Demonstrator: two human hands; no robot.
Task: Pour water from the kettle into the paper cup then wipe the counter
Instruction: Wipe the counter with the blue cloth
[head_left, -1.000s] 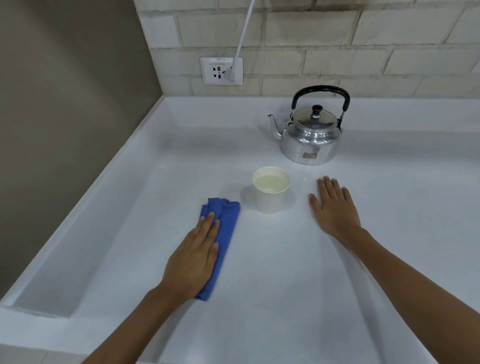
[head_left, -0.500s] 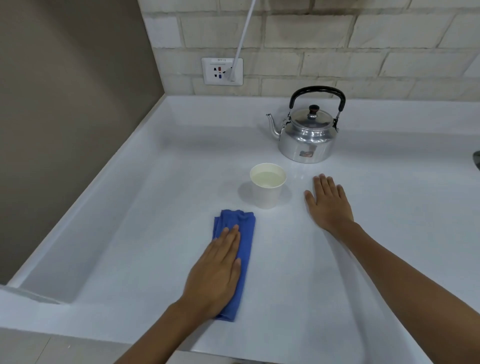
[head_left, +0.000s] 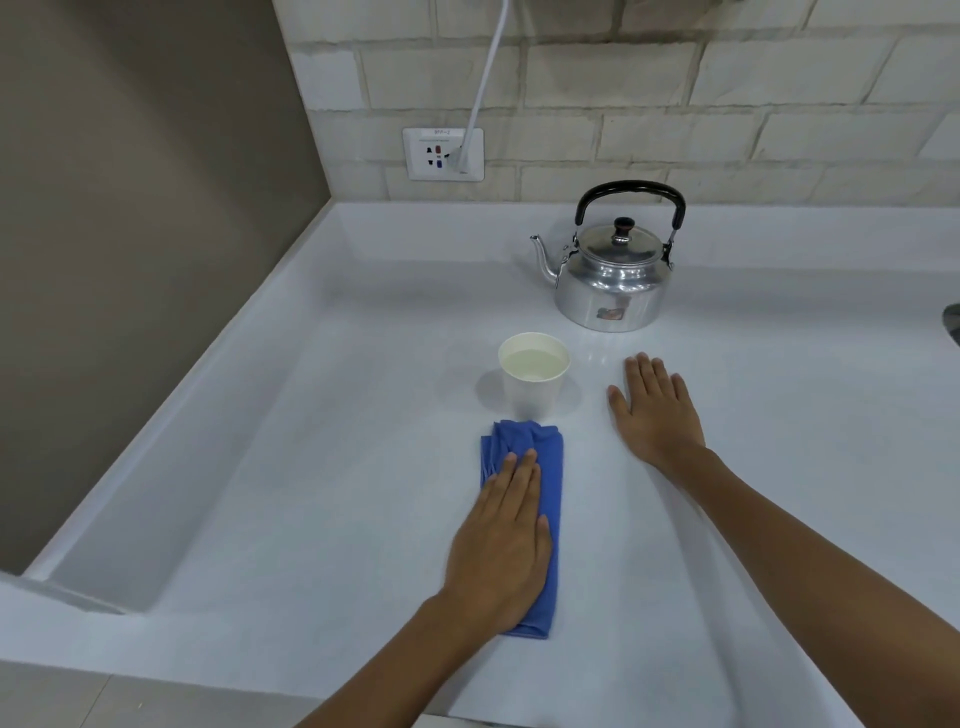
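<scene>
Head view: left hand (head_left: 501, 545) flat and open, palm pressing the folded blue cloth (head_left: 540, 525) onto the worktop (head_left: 311, 493), not gripping it, just pinning it down. Compared with half a second back, cloth and hand now further toward the right, lined up directly under the paper cup (head_left: 533, 378), with the cloth's far bunched end just short of the cup's base, maybe touching, hard to say. A second ago, further left and angled. So clearly mid-wipe, sweeping sideways across the middle of the worktop toward the front edge. Right hand (head_left: 655, 410) open too, fingers spread, resting flat on the bare worktop just right of the cup, holding nothing, same spot as before. Cup upright with water in it, so pouring part looks done. Aluminium kettle (head_left: 612, 283) parked upright behind the cup toward the back edge, black handle up, spout pointing left, lid on. Wall socket (head_left: 443, 154) with a white cord above the back-left corner. Only real worry: nudging the full cup with the cloth on the next pass. No visible spill anywhere, though a white surface could hide clear water easily.
</scene>
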